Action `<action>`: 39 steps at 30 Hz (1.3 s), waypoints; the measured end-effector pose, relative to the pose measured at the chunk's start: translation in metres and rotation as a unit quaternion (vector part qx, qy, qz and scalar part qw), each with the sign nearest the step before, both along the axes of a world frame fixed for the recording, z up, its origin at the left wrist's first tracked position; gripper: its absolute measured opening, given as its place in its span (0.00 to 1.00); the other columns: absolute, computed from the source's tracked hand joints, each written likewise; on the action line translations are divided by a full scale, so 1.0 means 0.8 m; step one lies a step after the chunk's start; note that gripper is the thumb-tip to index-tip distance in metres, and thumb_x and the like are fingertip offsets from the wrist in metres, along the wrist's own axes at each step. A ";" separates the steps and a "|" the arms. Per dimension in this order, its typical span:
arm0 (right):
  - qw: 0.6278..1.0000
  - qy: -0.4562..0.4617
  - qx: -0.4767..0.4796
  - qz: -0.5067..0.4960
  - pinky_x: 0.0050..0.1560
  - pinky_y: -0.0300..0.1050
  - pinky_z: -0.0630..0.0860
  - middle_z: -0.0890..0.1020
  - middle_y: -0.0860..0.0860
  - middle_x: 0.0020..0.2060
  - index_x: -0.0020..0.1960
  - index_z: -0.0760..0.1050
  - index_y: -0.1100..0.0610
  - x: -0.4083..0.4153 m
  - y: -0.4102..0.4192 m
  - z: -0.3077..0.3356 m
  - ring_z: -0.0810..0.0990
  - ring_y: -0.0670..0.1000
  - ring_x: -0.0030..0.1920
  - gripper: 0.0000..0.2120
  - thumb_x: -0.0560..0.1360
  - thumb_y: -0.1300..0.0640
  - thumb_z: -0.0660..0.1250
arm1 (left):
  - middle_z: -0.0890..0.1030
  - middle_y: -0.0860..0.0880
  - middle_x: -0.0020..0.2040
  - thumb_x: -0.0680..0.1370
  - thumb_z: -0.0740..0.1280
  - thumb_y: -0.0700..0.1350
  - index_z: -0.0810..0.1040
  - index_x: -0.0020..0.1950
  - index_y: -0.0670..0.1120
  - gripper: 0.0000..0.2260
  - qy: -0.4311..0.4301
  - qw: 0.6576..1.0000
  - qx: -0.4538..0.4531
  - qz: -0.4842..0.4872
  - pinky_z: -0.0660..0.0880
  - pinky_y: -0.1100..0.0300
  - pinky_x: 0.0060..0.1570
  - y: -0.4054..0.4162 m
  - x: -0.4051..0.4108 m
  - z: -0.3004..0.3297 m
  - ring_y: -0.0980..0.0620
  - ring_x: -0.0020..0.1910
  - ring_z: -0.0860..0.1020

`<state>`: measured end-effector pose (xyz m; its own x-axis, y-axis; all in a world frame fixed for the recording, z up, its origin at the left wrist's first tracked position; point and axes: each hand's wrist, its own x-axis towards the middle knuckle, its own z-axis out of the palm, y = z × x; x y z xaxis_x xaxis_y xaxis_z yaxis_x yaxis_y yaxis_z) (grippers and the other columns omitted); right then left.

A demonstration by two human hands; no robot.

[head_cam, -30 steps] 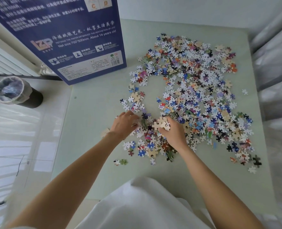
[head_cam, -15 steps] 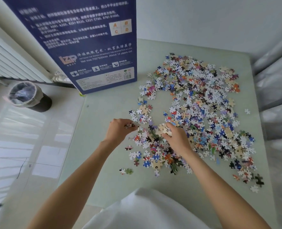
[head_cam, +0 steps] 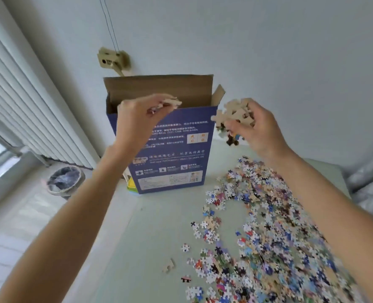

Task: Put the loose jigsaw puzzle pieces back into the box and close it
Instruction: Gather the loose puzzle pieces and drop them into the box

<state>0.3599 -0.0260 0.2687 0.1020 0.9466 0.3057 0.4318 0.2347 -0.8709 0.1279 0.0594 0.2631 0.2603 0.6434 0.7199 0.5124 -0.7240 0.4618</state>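
A: What sits farthest left?
B: A bin (head_cam: 64, 182) on the floor, beside the pale green worktop (head_cam: 150, 226).
A: And the left hand (head_cam: 135, 123)?
B: Raised in front of the open top of the blue box (head_cam: 170, 154), its grip pinched around a few puzzle pieces (head_cam: 169, 102).
A: The box itself?
B: Upright at the worktop's far edge, brown flaps standing open.
A: Then the right hand (head_cam: 257, 130)?
B: Just right of the box top, its grip clenched on a handful of pieces (head_cam: 233, 115), mostly showing their tan backs.
A: The rest?
B: A loose pile (head_cam: 268, 226) spread across the worktop's right side, with some strays (head_cam: 169, 266) near its left edge.
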 end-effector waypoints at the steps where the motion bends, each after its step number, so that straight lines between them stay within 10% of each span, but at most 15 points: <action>1: 1.000 -0.001 0.021 -0.005 0.46 0.36 0.75 0.80 0.44 0.43 0.54 0.72 0.62 0.000 0.022 0.014 0.79 0.40 0.42 0.11 0.73 0.62 0.69 | 0.82 0.57 0.45 0.73 0.71 0.48 0.83 0.51 0.48 0.08 0.004 1.000 0.005 0.013 0.73 0.73 0.43 0.020 -0.001 0.014 0.63 0.43 0.78; 11: 0.964 -0.248 0.069 0.062 0.48 0.48 0.75 0.82 0.53 0.45 0.56 0.73 0.58 -0.036 0.157 0.026 0.79 0.55 0.45 0.12 0.73 0.60 0.68 | 0.82 0.48 0.50 0.72 0.71 0.53 0.81 0.53 0.48 0.13 0.203 0.961 -0.174 0.064 0.69 0.58 0.47 0.102 -0.015 0.005 0.48 0.49 0.77; 14: 0.947 -0.306 0.042 0.091 0.44 0.32 0.69 0.80 0.49 0.44 0.58 0.74 0.55 -0.044 0.170 0.016 0.77 0.47 0.43 0.13 0.74 0.59 0.68 | 0.82 0.51 0.46 0.72 0.71 0.53 0.81 0.52 0.49 0.12 0.189 0.962 -0.192 0.046 0.68 0.62 0.43 0.104 -0.021 0.002 0.56 0.42 0.75; 18: 0.945 -0.306 -0.004 0.116 0.40 0.34 0.67 0.77 0.45 0.35 0.49 0.77 0.55 -0.048 0.179 0.015 0.73 0.42 0.36 0.06 0.73 0.55 0.69 | 0.75 0.61 0.32 0.72 0.72 0.48 0.83 0.47 0.52 0.05 0.143 0.967 -0.208 0.012 0.64 0.75 0.31 0.099 -0.025 0.003 0.67 0.30 0.72; 22: 0.942 -0.309 -0.034 0.130 0.47 0.45 0.72 0.82 0.49 0.43 0.46 0.79 0.54 -0.053 0.189 0.016 0.78 0.49 0.45 0.06 0.73 0.52 0.69 | 0.81 0.56 0.39 0.72 0.72 0.45 0.84 0.46 0.52 0.04 0.111 0.974 -0.199 0.011 0.65 0.78 0.35 0.101 -0.030 0.002 0.69 0.34 0.74; 27: 0.933 -0.344 -0.018 0.103 0.50 0.50 0.75 0.81 0.49 0.44 0.49 0.80 0.53 -0.063 0.197 0.014 0.76 0.50 0.41 0.07 0.72 0.54 0.70 | 0.82 0.55 0.40 0.71 0.74 0.47 0.81 0.52 0.49 0.11 0.133 0.975 -0.175 0.041 0.72 0.62 0.46 0.109 -0.033 0.002 0.57 0.40 0.77; 39: 0.962 -0.267 0.025 0.046 0.49 0.55 0.77 0.83 0.46 0.40 0.44 0.80 0.52 -0.072 0.187 0.001 0.80 0.48 0.43 0.06 0.72 0.50 0.69 | 0.81 0.59 0.40 0.75 0.68 0.50 0.82 0.50 0.54 0.06 0.171 0.982 -0.078 0.016 0.76 0.60 0.43 0.084 -0.037 -0.009 0.60 0.41 0.79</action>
<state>0.3022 0.1236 0.2692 -0.1648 0.9273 0.3362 0.7902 0.3281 -0.5177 0.0981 0.1265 0.2560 0.4466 0.7513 0.4859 0.6785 -0.6384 0.3634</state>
